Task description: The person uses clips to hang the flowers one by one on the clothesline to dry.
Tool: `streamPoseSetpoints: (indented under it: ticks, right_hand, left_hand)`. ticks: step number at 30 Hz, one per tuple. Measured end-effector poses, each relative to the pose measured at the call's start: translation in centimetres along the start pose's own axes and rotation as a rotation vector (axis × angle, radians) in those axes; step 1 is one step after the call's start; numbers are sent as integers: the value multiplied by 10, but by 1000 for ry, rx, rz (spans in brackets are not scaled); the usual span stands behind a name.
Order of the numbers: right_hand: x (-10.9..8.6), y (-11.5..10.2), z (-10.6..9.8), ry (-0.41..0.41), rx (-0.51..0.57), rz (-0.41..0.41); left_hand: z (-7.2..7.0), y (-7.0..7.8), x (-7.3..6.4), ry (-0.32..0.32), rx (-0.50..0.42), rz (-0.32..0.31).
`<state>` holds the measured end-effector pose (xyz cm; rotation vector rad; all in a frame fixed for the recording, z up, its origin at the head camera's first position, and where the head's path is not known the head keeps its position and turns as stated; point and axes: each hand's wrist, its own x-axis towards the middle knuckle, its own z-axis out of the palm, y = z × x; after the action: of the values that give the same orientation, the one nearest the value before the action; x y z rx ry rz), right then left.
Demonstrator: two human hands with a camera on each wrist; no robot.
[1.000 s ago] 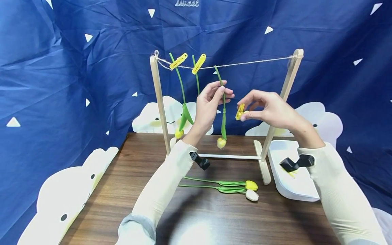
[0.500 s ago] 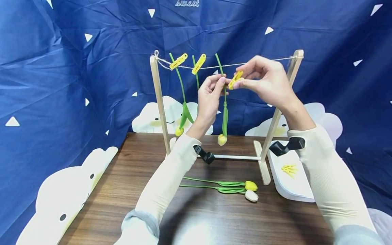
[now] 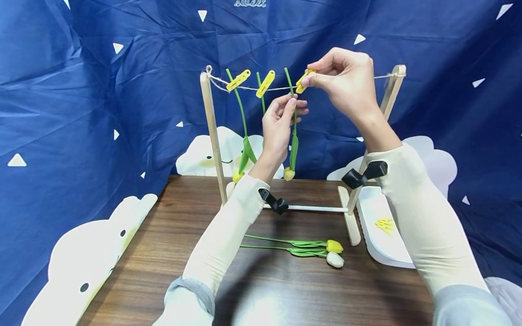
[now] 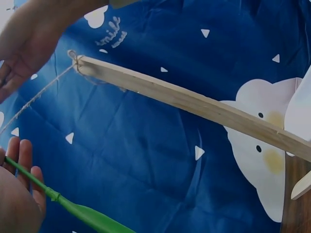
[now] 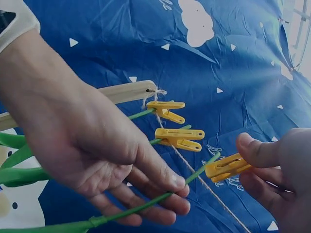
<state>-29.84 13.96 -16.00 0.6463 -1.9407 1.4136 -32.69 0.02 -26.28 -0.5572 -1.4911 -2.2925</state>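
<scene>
My left hand (image 3: 278, 124) pinches the green stem of an artificial tulip (image 3: 294, 149), which hangs head down with its stem end crossing the string (image 3: 281, 88). Just right of that stem, my right hand (image 3: 346, 81) pinches a yellow clothespin (image 3: 303, 82). In the right wrist view the clothespin (image 5: 226, 167) points at the stem near the string; whether it touches the stem I cannot tell. Two more tulips hang on the left part of the string, held by a yellow clothespin (image 3: 238, 80) and another clothespin (image 3: 265, 84). The left wrist view shows the held stem (image 4: 29, 177) across the fingers.
A wooden frame (image 3: 212, 131) carries the string, its right post (image 3: 387, 97) partly behind my right arm. On the table (image 3: 195, 226) lie a yellow tulip (image 3: 334, 246) and a white tulip (image 3: 335, 259). A white tray (image 3: 377, 253) with several yellow clothespins (image 3: 384, 225) stands at the right.
My right hand has risen and moved left with the clothespin, up to the string beside the stem. My left hand has lifted the tulip, so its stem end now stands above the string.
</scene>
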Motion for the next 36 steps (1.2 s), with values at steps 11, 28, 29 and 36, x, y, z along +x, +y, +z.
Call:
streamPoseSetpoints:
  ticks: [11,28,29,36]
  right_hand:
    - [9,4,11,0,-41,67]
    - [6,8,20,-41,-102,210]
    - [6,8,20,-43,-97,213]
    - [2,6,20,-60,-108,198]
  left_hand:
    - [1,-3,0,25,7,-37]
    - [-2,-4,1,72,2,-74]
    - [-2,-4,1,74,-3,-79]
    - [-1,-6,-1,55,-2,-77]
